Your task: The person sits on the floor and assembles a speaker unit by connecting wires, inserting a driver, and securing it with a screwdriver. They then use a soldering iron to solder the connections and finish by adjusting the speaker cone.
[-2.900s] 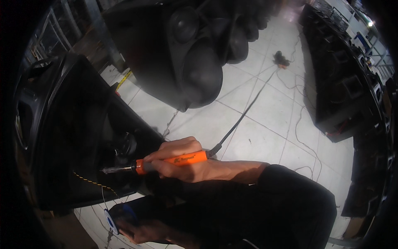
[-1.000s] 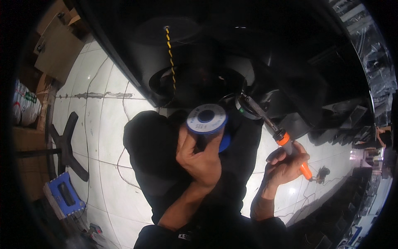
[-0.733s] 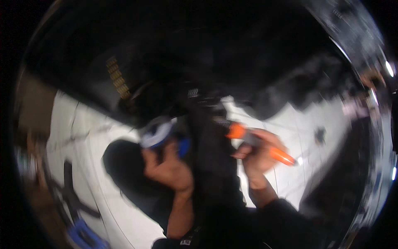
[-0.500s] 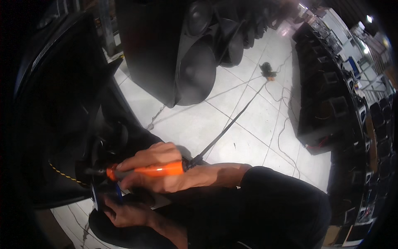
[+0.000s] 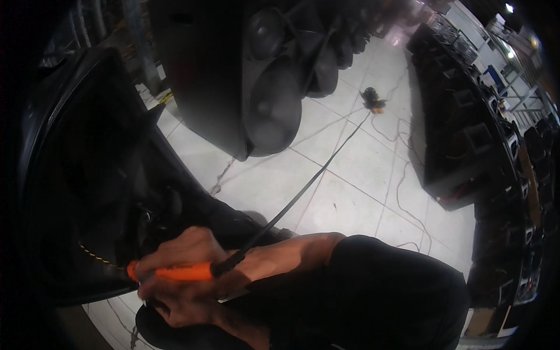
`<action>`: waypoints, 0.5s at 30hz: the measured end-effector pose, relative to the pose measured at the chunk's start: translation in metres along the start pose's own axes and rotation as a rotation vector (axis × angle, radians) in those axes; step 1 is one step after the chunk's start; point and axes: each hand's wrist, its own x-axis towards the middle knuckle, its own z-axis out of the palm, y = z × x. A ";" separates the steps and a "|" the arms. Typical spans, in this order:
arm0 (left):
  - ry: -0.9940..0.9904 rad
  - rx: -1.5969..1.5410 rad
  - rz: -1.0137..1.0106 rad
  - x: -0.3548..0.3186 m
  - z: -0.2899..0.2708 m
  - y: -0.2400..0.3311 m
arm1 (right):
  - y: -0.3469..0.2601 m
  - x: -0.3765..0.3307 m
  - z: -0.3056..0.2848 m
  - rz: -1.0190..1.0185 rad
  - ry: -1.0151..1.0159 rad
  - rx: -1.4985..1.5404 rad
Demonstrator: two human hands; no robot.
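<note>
My right hand (image 5: 184,251) is wrapped round an orange corded power screwdriver (image 5: 184,272), which points left toward a black speaker cabinet (image 5: 70,157). Its dark cord (image 5: 303,189) runs up and right across the floor. Just below, my left hand (image 5: 178,303) has its fingers bent in close under the screwdriver's front end. What those fingers hold is hidden. A yellow-and-black twisted wire (image 5: 96,256) lies along the inside of the cabinet and leads to the tool's tip. The tip itself is out of sight.
A row of black loudspeakers (image 5: 271,116) stands ahead. Along the right runs another row of black cabinets (image 5: 461,140). A small dark object with an orange part (image 5: 372,99) sits where the cord ends. Thin cables (image 5: 402,186) trail over the white tiles (image 5: 350,204).
The screwdriver and my right hand have moved left and down, close to my left hand. A small blue-edged piece at my left hand has gone out of sight.
</note>
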 end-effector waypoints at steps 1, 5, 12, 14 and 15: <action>-0.019 0.013 -0.045 -0.003 0.003 0.017 | 0.000 0.000 -0.006 0.009 -0.005 -0.106; -0.005 -0.127 -0.239 0.014 -0.010 -0.002 | -0.008 -0.011 -0.028 0.174 -0.152 -0.368; 0.022 -0.465 -0.291 0.008 0.002 0.014 | -0.003 -0.034 -0.051 0.391 0.254 -0.239; 0.011 -0.461 -0.249 0.007 0.003 0.008 | 0.005 -0.037 -0.055 0.389 0.284 -0.274; 0.044 -0.446 -0.196 0.010 0.004 0.011 | 0.006 -0.038 -0.054 0.397 0.266 -0.297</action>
